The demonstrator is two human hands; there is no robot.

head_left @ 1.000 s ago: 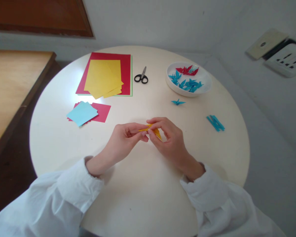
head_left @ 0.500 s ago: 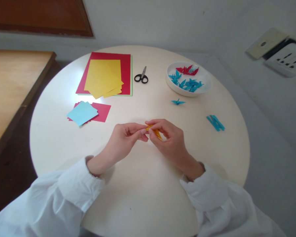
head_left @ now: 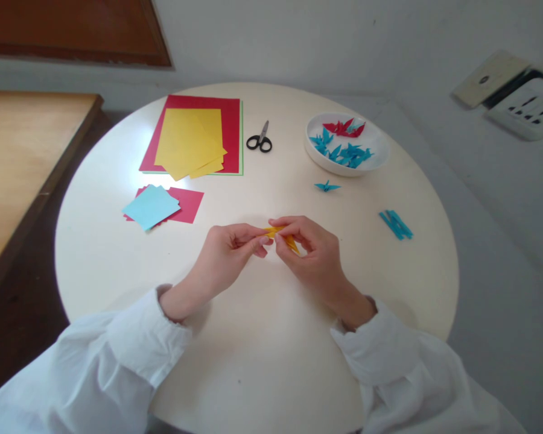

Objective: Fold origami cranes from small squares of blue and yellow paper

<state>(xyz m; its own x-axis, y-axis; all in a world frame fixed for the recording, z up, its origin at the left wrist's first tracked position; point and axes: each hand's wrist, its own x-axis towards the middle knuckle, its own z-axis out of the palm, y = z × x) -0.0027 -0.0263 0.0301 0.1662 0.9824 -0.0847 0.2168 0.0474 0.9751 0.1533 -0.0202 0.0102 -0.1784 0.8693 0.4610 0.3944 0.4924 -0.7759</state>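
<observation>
Above the middle of the white round table (head_left: 253, 374), a small folded yellow paper (head_left: 291, 242) is pinched between my two hands. My left hand (head_left: 224, 253) grips its left end between thumb and forefinger. On the other side, my right hand (head_left: 314, 253) pinches the paper with thumb and fingertips, and a pointed yellow tip sticks out below its fingers. Much of the paper is hidden by the fingers. Beyond my right hand lies a blue paper crane (head_left: 327, 187).
A white bowl (head_left: 312, 155) holds red and blue paper cranes. Black-handled scissors (head_left: 259, 142) lie left of it. Yellow sheets (head_left: 190, 141) rest on red sheets (head_left: 230, 114); light blue squares (head_left: 151, 207) cover pinkish-red ones (head_left: 190, 205). Blue strips (head_left: 396, 224) lie at right.
My right hand has shifted very slightly right, and a bit more of the yellow paper shows between the hands. The things on the table have not moved.
</observation>
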